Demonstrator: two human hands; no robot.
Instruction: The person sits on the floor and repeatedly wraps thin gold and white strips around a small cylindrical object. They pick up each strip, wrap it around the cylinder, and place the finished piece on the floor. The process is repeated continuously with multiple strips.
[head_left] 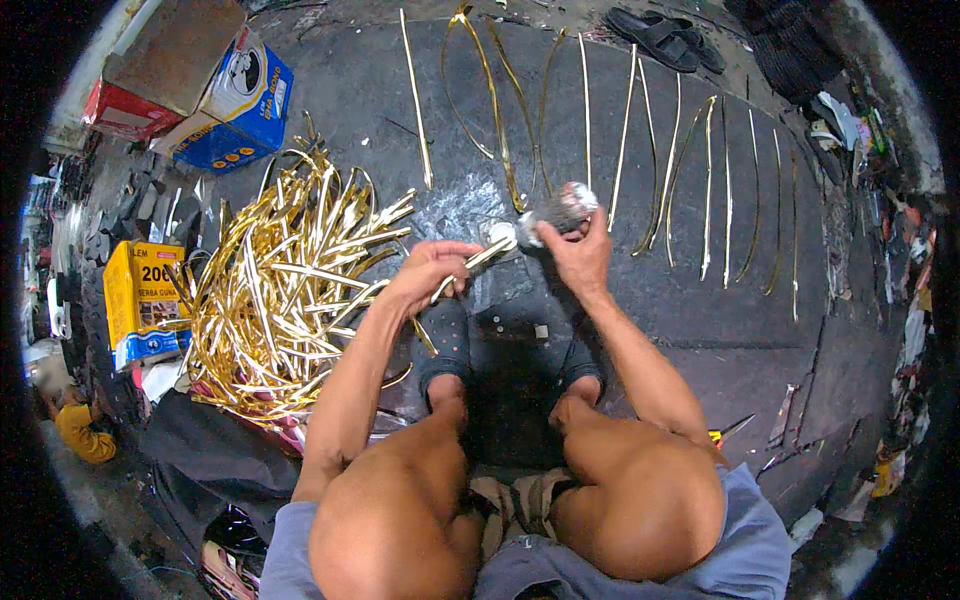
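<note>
My left hand (437, 270) is closed around a shiny gold strip or small bundle of strips (483, 258), whose far end points up and to the right. In my right hand (583, 250) is a small grey, bottle-like container (566, 207) smeared with white, tilted, its lower end close to the strip's tip. A round white piece (502, 235) shows at that tip; what it belongs to I cannot tell. Left of my left hand lies a big tangled heap of gold strips (280, 290).
Several separate gold strips (708, 190) lie spread across the dark mat (640, 310). At the far left stands an opened blue and red carton (235, 110), with a yellow box (145, 290) nearer me. A pair of black sandals (665, 40) rests at the back. White residue (455, 205) marks the mat.
</note>
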